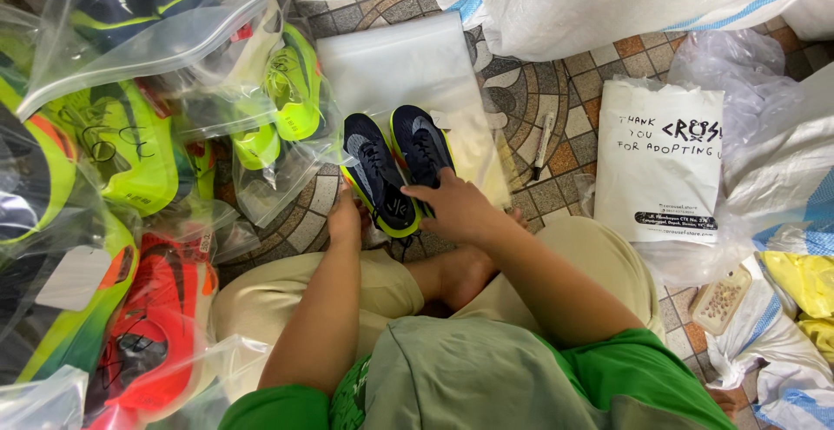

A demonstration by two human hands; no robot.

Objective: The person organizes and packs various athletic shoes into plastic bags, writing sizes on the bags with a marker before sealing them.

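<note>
Shoes [395,169], a dark pair side by side on the floor, toes pointing far; right hand [456,207] rests fingers spread on their heels, left hand [345,219] touching the left one, grip hidden.

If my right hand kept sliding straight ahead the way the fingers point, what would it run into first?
The right hand rests on the heels of the dark navy shoes, fingers pointing up and left. Going on, it would probably meet the left shoe's laces first, then the clear plastic bag beyond; depth is hard to judge.
</note>
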